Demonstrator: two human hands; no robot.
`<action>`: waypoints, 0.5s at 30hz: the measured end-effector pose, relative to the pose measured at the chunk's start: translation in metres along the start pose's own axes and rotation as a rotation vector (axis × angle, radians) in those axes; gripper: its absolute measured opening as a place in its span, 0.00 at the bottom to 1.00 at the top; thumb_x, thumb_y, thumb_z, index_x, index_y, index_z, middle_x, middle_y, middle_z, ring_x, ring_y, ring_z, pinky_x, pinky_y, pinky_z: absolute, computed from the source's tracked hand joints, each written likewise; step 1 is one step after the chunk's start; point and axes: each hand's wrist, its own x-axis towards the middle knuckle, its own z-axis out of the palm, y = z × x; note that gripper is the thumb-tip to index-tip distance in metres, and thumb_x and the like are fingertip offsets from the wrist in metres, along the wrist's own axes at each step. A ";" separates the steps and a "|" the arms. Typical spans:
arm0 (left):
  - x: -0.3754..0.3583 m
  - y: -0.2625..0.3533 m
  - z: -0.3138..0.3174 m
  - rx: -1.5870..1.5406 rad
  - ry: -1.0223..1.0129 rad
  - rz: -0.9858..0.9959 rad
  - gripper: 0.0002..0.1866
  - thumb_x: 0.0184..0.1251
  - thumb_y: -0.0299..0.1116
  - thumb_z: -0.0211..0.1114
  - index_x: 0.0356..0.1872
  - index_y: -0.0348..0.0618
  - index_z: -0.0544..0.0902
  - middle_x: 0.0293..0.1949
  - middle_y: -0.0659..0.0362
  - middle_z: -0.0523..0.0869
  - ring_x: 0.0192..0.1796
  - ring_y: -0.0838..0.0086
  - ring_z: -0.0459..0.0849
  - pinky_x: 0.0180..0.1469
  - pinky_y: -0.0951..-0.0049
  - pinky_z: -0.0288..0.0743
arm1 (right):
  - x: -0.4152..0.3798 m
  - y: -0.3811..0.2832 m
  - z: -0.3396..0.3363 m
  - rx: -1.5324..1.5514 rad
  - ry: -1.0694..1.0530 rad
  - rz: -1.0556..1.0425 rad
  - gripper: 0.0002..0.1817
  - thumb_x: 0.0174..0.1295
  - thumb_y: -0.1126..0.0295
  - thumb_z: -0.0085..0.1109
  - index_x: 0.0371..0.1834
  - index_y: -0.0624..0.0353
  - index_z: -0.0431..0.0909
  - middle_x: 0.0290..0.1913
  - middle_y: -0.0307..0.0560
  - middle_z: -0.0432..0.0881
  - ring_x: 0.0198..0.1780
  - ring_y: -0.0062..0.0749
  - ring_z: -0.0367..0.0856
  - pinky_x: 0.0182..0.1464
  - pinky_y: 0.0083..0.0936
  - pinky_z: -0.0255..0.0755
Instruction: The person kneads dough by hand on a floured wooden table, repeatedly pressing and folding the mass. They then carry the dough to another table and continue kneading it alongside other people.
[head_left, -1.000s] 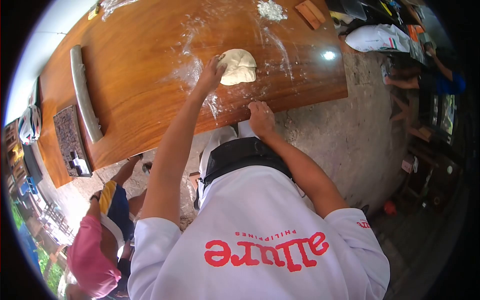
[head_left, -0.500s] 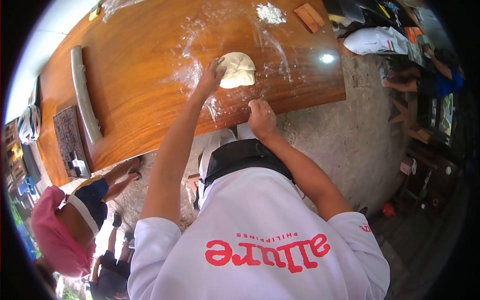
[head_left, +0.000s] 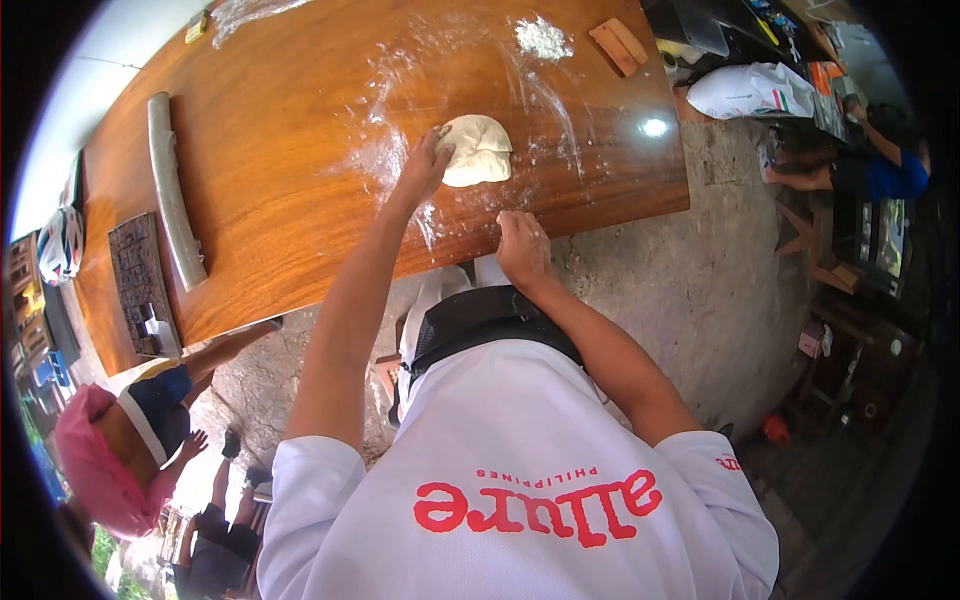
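Note:
A pale, rounded lump of dough (head_left: 480, 152) with a crease across it lies on the wooden table (head_left: 290, 120). My left hand (head_left: 425, 168) is against the dough's left side, its fingers closed around that edge. At the table's near edge, to the right of and nearer to me than the dough, my right hand (head_left: 523, 247) is curled closed and apart from it. Nothing shows in the right hand's fingers. White flour is smeared on the wood around the dough.
A flour pile (head_left: 543, 38) and a wooden block (head_left: 619, 47) are at the table's far side. A long grey roll (head_left: 172, 190) and a dark carved board (head_left: 145, 285) lie to the left. A person in pink (head_left: 100, 450) is at left, another in blue (head_left: 895, 172) at right.
My view has shifted slightly, while both hands and the dough keep nearly the same places. The person in pink has moved, and one of that person's hands now shows.

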 end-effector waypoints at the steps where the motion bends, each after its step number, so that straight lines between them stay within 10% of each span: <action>1: 0.000 -0.001 0.000 0.002 0.001 0.012 0.27 0.79 0.46 0.52 0.70 0.40 0.69 0.71 0.42 0.70 0.70 0.46 0.73 0.70 0.57 0.67 | 0.000 0.000 -0.001 0.004 0.003 -0.003 0.04 0.58 0.75 0.52 0.36 0.59 0.73 0.35 0.53 0.78 0.41 0.52 0.79 0.43 0.46 0.76; 15: -0.003 0.003 -0.001 0.029 0.018 0.031 0.27 0.79 0.45 0.53 0.70 0.37 0.69 0.71 0.41 0.70 0.71 0.46 0.71 0.71 0.57 0.66 | 0.003 -0.001 0.001 0.009 0.019 -0.010 0.03 0.58 0.75 0.52 0.35 0.59 0.73 0.35 0.53 0.78 0.41 0.52 0.79 0.43 0.46 0.76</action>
